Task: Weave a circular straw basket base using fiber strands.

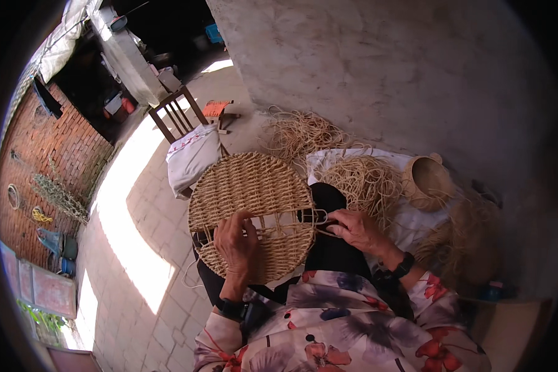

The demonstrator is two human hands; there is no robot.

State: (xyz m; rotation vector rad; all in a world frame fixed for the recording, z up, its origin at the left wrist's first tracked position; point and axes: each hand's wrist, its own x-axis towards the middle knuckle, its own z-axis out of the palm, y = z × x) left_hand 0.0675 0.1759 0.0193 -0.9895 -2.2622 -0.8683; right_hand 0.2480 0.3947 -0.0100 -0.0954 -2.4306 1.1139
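A round mat point(248, 186) woven of straw-coloured cord lies across my lap. An open slot runs across its lower half, with bare crosswise strands showing in it. My left hand point(237, 242) rests at the slot's left part, fingers curled down onto the weave; its fingertips are partly hidden. At the mat's right edge, my right hand point(355, 230) is closed, thumb and fingers pinched round a thin bent wire tool point(321, 216) whose rounded loop points toward the slot. A cord strand runs from the mat's edge near those fingers.
Loose cord point(369, 186) is heaped on a white cloth point(409, 226) to my right, beside a woven basket point(426, 181). Another cord pile point(301, 133) lies by the grey wall point(384, 68). Ahead stand a wooden chair point(178, 111) with a white cloth bag point(194, 156) and an orange-topped stool point(217, 108).
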